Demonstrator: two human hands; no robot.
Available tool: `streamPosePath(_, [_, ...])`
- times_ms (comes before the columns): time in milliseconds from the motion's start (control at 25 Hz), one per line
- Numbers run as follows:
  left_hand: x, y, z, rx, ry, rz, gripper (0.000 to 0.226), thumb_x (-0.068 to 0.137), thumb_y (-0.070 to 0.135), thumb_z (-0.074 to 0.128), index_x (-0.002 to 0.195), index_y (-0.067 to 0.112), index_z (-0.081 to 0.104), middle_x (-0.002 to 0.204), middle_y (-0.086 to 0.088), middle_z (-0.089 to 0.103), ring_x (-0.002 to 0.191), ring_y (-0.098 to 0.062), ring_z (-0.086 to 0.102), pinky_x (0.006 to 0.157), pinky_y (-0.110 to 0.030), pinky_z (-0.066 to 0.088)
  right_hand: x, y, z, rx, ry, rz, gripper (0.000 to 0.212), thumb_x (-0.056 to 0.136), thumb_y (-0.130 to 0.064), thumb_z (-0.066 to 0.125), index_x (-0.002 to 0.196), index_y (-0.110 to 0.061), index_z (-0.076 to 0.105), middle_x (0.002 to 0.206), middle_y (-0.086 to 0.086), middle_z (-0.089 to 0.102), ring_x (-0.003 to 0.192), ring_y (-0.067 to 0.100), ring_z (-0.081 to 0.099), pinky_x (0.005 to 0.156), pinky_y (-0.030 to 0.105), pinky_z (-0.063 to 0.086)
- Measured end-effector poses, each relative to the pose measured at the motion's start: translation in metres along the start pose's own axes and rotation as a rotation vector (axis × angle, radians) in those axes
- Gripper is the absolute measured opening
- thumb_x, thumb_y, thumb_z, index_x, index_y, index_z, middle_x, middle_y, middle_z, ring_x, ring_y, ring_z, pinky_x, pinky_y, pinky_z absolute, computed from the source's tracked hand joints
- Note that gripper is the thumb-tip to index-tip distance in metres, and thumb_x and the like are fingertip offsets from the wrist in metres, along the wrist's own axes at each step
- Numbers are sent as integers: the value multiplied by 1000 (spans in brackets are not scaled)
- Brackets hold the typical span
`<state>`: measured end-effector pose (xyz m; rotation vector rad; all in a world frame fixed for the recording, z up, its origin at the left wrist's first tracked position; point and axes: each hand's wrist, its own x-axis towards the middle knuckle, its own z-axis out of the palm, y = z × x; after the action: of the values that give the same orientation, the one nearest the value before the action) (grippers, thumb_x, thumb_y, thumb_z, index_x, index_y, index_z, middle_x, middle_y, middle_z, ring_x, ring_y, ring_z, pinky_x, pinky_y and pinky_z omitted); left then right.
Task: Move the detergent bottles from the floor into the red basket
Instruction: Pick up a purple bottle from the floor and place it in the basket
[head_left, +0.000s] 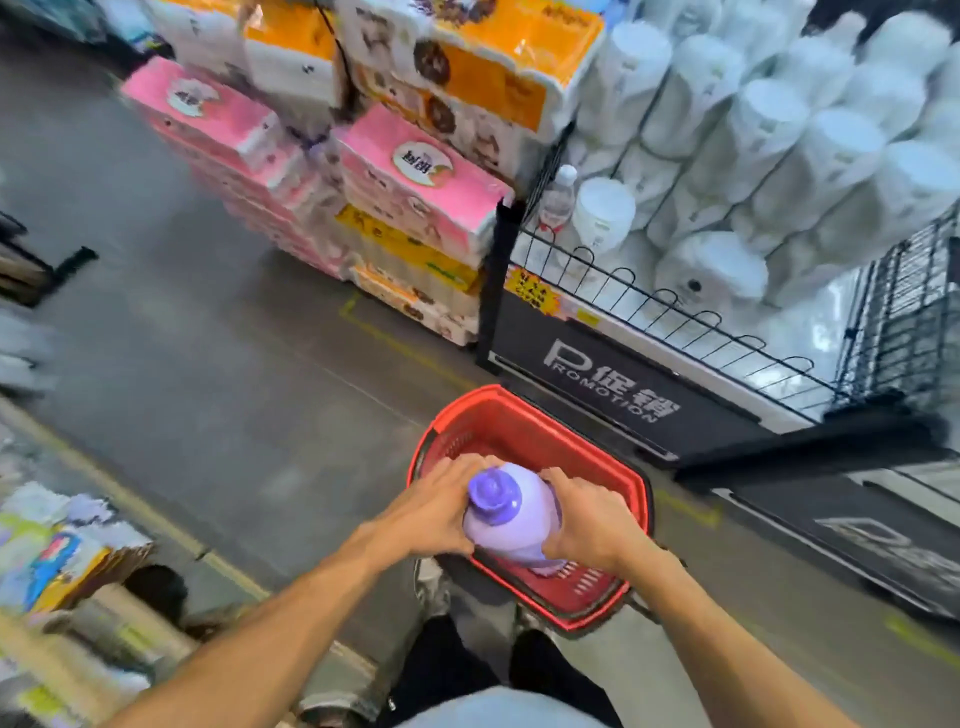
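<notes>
Much of the frame is smeared by motion, so we cannot read the print on the cartons at the lower left (62, 561), and the label of the detergent bottle (511, 519) is hidden from us. Its base sits behind the right hand (587, 514), and we cannot tell whether it touches the bottom of the basket. Our forearms are cut off by the lower edge. The red basket (524, 410) in the lower centre is rigid plastic with slotted, lattice walls and a rounded rim, standing on the smooth grey concrete floor (234, 364). Just behind it is a black promotion bin (613, 389) topped with a looped wire rail and piled with glossy white wrapped packs (779, 156). In the upper centre are film-wrapped pink tissue packs (415, 182). The bottle is pale lilac plastic, smooth and rounded, with a darker purple domed cap (494, 494) pointing up toward us. It is within the basket's outline, tilted slightly. The left hand (434, 506) curls round its left shoulder and the right hand wraps its right side, both gripping firmly.
</notes>
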<state>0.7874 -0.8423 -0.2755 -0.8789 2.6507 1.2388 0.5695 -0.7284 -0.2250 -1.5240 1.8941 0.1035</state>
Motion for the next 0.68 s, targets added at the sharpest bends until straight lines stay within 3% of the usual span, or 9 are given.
streamPosePath(120, [25,-9,-9,40,-104,81,103,62,22,81,148,38,26,151,11,40,132,-15,40,107,-18,28,1,5,17,135,39,85,106,46,-77,43,142,-31,42,131,-2,62,120,28,60,86,36,47])
streamPosePath(240, [67,-29,0,88,-183,137,96,69,30,83,152,28,35,152,8,41,128,-15,41,100,-13,25,30,28,53,242,131,125,85,65,-65,64,141,-35,40,134,-7,60,121,25,60,87,40,53])
streamPosePath(320, [96,-53,21,117,-203,141,95,69,29,82,153,24,37,151,6,44,128,-16,44,102,-12,25,63,49,84,221,115,158,88,72,-50,68,150,-33,31,136,-6,59,122,29,59,84,45,54])
streamPosePath(400, [123,-89,50,141,-238,96,96,65,25,78,152,23,37,151,2,46,130,-23,48,109,-20,31,100,68,122,217,105,184,92,73,-47,67,153,-33,25,133,-3,61,119,31,60,81,46,55])
streamPosePath(560, [181,-162,98,205,-349,92,103,55,25,73,147,28,28,152,-7,46,137,-31,49,114,-39,40,175,101,188,301,58,217,94,72,-59,69,152,-27,32,127,4,67,113,33,64,80,45,50])
streamPosePath(680, [217,-203,125,259,-441,26,101,56,42,58,152,25,33,154,-6,44,135,-31,48,113,-40,40,218,118,227,479,21,270,103,60,-76,61,150,-30,38,122,7,70,109,35,65,79,41,48])
